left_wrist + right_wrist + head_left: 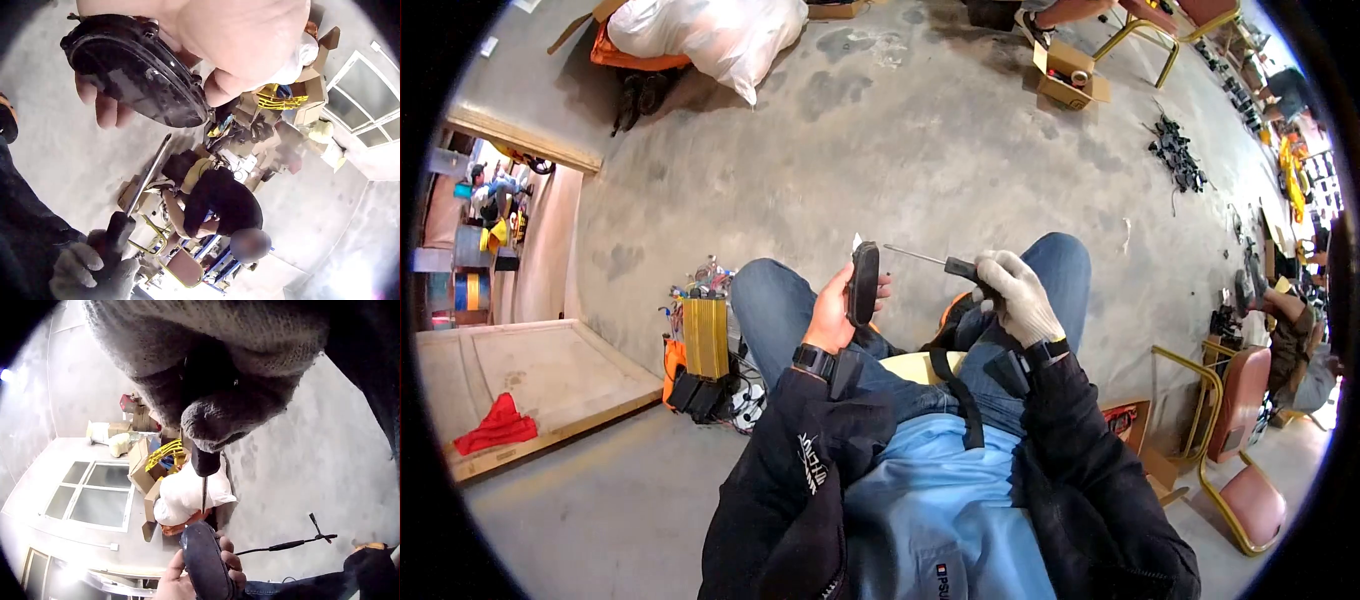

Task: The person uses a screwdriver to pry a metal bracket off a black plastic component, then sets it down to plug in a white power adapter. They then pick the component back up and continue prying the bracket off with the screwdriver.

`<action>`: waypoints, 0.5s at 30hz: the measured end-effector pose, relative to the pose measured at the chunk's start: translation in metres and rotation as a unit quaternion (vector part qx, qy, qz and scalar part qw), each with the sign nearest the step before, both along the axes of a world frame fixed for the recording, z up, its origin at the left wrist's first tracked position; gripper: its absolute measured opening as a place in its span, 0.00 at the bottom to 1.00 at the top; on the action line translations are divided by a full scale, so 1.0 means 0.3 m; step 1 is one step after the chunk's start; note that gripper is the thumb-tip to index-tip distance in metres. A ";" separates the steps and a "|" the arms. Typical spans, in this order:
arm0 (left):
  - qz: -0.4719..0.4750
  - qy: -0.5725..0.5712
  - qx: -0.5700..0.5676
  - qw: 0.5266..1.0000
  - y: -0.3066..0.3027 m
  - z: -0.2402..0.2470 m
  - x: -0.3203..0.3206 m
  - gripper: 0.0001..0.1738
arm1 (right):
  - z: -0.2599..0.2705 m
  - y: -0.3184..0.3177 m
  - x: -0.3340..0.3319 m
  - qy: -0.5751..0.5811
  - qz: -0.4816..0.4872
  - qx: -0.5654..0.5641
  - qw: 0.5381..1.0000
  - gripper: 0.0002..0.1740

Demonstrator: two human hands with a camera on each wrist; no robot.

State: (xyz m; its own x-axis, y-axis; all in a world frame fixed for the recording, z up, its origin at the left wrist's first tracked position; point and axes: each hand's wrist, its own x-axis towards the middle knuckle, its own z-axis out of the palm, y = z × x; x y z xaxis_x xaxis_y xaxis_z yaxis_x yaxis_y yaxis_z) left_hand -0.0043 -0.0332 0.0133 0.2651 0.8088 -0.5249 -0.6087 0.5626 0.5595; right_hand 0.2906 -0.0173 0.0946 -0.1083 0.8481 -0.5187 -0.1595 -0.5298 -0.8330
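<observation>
My bare left hand point(831, 312) grips a black oval housing point(863, 285), thumb on one side and fingers behind it. Small lugs stand out along the rim of this housing point(134, 72) in the left wrist view. A thin black cable point(281, 546) with a connector runs out beside it in the right wrist view. In a grey knit glove, my right hand point(1018, 300) holds a screwdriver point(960, 267) by its dark handle. The screwdriver's metal shaft points left toward the housing, its tip a short gap away from it.
By my left knee stand a gold-finned box point(705, 338) and tangled wires. A red cloth point(497, 425) lies on a wooden panel point(570, 365) at the left. An open carton point(1070, 85), black parts point(1176, 155) and chairs point(1240, 410) are farther off. Another person point(219, 206) sits bent over.
</observation>
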 end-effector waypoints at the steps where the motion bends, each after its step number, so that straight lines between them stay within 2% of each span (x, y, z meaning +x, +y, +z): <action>1: 0.003 -0.007 -0.003 1.000 0.003 -0.001 -0.006 0.27 | 0.019 0.004 -0.004 0.003 0.010 -0.014 1.000 0.19; 15: 0.008 -0.004 0.000 1.000 -0.007 -0.015 -0.020 0.26 | -0.010 0.011 -0.003 0.059 0.012 -0.001 0.998 0.19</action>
State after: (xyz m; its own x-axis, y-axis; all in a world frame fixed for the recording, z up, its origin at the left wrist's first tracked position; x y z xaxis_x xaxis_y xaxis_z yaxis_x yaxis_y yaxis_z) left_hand -0.0103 -0.0353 0.0089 0.2558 0.8130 -0.5230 -0.6221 0.5526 0.5546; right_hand 0.2898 -0.0141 0.0915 -0.1890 0.8430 -0.5035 -0.2427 -0.5370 -0.8079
